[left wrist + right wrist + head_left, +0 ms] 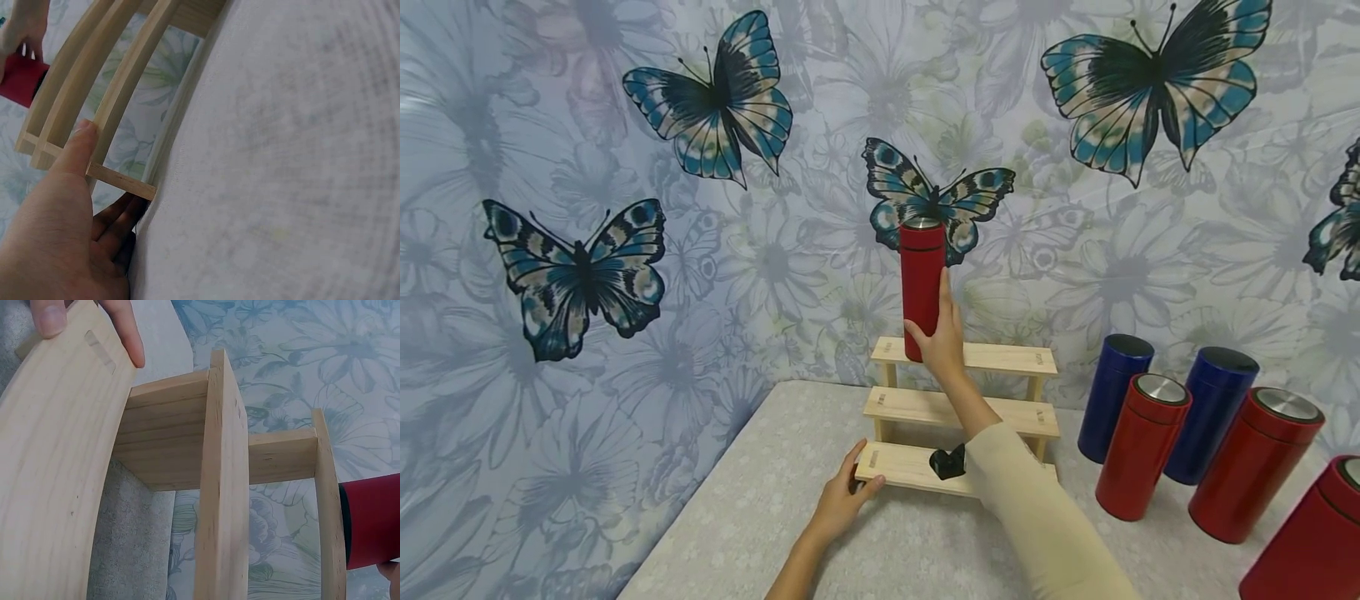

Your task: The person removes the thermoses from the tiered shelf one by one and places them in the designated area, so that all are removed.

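Observation:
A three-tier wooden display rack [910, 405] stands on the table against the wall. Upright at the left part of its top tier is a red thermos [921, 283] with a silver lid top. My right hand [943, 343] holds this thermos low on its body, thumb on the near side; the right wrist view shows the thermos base [372, 519] at the top board. Down at the left end of the lowest tier, my left hand [841, 500] grips the board, thumb on top and fingers [119, 225] beneath, partly in shadow.
To the right of the rack stand two blue thermoses [1116, 400] and several red thermoses [1142, 450], the nearest cut by the frame edge. A light patterned cloth [737, 500] covers the table. Butterfly-printed fabric [775, 275] hangs behind.

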Motion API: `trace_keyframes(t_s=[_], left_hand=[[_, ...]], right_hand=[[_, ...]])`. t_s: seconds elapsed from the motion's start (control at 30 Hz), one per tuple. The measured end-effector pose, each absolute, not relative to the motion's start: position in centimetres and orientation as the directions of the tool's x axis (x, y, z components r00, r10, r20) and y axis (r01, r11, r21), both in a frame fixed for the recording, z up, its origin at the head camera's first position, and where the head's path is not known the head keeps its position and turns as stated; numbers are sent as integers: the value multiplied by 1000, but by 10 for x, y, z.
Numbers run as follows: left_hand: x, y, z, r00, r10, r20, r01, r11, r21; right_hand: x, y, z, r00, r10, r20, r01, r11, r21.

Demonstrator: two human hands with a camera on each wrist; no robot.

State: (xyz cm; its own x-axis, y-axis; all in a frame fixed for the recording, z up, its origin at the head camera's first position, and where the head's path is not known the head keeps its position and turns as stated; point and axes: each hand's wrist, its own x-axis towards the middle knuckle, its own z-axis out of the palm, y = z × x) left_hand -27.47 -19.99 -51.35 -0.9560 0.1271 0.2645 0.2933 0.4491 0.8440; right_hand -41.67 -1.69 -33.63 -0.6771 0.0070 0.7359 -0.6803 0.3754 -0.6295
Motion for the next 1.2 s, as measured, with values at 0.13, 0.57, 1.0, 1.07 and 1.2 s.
trace_keyframes(t_s=[0.13, 0.57, 1.0, 1.07, 1.2], left_hand=[[-275, -199, -514, -957, 123, 261, 288, 441, 850], [-276, -198, -514, -960, 121, 253, 281, 431, 858], [-279, -203, -519, -960, 104, 259, 278, 428, 860], [-280, -203, -519, -959, 110, 263, 284, 431, 857], [-281, -202, -520, -956, 118, 267, 292, 436, 852]], right_hand=[[-411, -13, -338, -657, 4, 754, -700, 368, -612], [-345, 16, -345, -560, 17, 828, -789, 293, -540], [-257, 62, -305, -491, 2, 871, -846, 238, -478], [-249, 72, -305, -495, 0, 869, -840, 256, -479], [-233, 91, -307, -473, 5, 881, -849, 263, -458]])
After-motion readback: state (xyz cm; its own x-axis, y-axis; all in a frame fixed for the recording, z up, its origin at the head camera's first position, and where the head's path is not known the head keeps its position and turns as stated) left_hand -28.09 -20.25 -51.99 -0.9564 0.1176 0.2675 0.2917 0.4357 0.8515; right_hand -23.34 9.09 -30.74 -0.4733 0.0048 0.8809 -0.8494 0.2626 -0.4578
